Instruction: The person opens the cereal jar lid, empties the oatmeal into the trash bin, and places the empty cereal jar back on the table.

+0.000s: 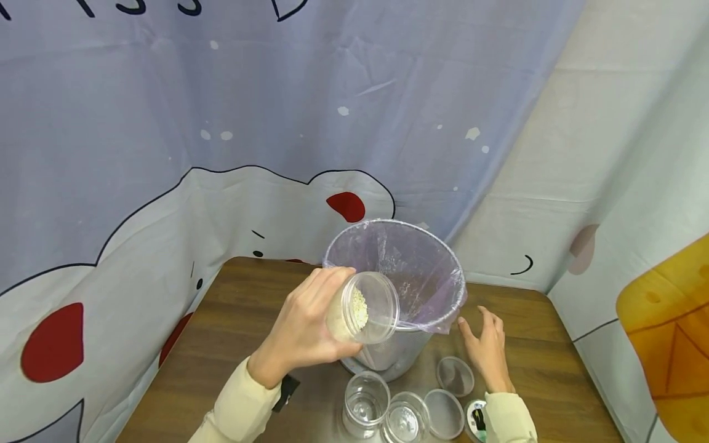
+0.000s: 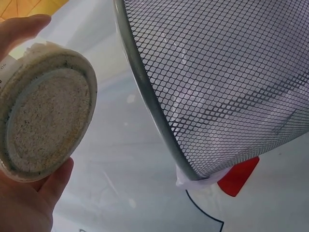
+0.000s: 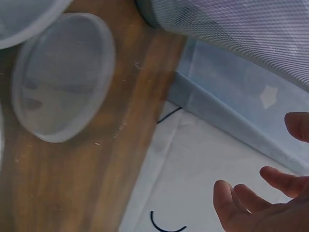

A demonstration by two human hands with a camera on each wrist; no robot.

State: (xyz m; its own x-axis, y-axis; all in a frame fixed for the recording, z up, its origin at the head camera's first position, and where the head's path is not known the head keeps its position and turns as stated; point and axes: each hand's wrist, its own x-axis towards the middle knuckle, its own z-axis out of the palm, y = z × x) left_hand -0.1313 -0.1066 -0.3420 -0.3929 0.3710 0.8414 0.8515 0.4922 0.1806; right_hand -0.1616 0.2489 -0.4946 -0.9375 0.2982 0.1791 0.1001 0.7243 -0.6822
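Note:
My left hand point(image 1: 307, 323) grips a clear plastic jar point(image 1: 382, 307) with pale, rice-like grains point(image 1: 359, 309) inside. Tipped on its side, the jar points its uncovered mouth toward the near rim of a wire-mesh bin point(image 2: 227, 92). A thin purple bag point(image 1: 388, 246) lines this bin and folds over its rim. The jar's round base point(image 2: 50, 121) faces the left wrist camera, grains packed against it. Right of the bin, my right hand point(image 1: 488, 352) hovers with spread, slightly bent fingers point(image 3: 285, 183), holding nothing.
Two clear jars, one taller point(image 1: 367, 403) and one shorter point(image 1: 406, 421), stand before the bin on the wooden table point(image 1: 554, 369). Round translucent lids point(image 1: 455, 376) lie to their right, near a small item with a printed label point(image 1: 475, 418). A patterned curtain point(image 1: 277, 111) hangs behind.

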